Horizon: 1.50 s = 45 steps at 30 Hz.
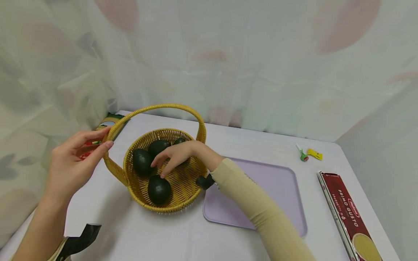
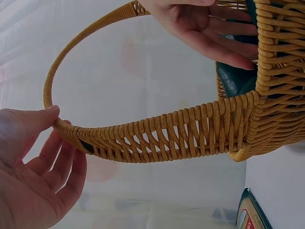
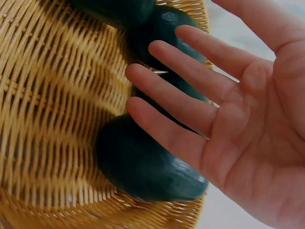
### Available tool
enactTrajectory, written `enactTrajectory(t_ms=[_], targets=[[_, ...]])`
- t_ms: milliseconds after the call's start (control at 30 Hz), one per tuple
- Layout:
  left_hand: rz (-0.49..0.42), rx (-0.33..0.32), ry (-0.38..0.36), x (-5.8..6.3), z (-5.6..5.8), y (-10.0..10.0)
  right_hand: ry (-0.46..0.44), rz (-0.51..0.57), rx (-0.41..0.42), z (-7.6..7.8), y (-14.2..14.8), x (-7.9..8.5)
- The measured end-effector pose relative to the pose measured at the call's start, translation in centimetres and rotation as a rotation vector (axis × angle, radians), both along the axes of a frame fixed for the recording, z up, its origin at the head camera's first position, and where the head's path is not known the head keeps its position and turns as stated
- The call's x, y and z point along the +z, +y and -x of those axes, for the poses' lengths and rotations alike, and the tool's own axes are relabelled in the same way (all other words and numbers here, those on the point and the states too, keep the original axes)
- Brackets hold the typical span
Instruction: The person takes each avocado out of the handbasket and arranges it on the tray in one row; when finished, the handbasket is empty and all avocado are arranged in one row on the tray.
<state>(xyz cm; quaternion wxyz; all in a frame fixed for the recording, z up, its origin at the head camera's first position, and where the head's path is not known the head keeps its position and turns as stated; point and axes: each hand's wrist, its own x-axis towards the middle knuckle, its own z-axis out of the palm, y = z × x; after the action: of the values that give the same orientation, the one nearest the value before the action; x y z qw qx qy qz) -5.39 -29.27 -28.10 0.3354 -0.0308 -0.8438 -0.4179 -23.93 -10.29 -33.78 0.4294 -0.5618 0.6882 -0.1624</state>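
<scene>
Fingers (image 1: 93, 135) of the left hand (image 1: 70, 159) are pinched on the handle (image 1: 166, 106) — seemingly so the basket (image 1: 184, 185) is kept steady — while those of the right hand (image 1: 177, 155) are held loosely spread, gripping nothing, over the avocados (image 1: 159, 190) inside it on the white surface (image 1: 153, 235).

Two hands are shown: one left hand (image 1: 73, 159) and one right hand (image 1: 177, 156). Two black wrist devices (image 1: 80, 243) are counted, one for each arm. A single wicker basket (image 1: 184, 183) is seen, fitted with one handle (image 1: 168, 106). At least four dark green avocados (image 1: 159, 190) can be distinguished; since some are partly covered, the exact total cannot be told. One lilac tray (image 1: 281, 192), one spaghetti box (image 1: 351, 217), one lollipop (image 1: 304, 156), one yellow-wrapped sweet (image 1: 315, 154) and at least one partly hidden package (image 1: 112, 117) are also counted.
</scene>
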Motion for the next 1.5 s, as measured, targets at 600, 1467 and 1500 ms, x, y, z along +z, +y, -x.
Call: enactTrajectory(t_ms=[600,1467,1500], targets=[[-0.034,-0.004,0.000,0.0,-0.4,0.0,-0.107,-0.091,0.017,-1.3,-1.4,-1.7],[-0.051,-0.008,-0.017,-0.1,-0.5,0.0,-0.104,-0.456,0.184,-2.4,-1.7,-1.6],[-0.050,-0.008,-0.016,-0.1,-0.6,0.0,-0.082,-0.450,0.204,-2.4,-1.7,-1.6]])
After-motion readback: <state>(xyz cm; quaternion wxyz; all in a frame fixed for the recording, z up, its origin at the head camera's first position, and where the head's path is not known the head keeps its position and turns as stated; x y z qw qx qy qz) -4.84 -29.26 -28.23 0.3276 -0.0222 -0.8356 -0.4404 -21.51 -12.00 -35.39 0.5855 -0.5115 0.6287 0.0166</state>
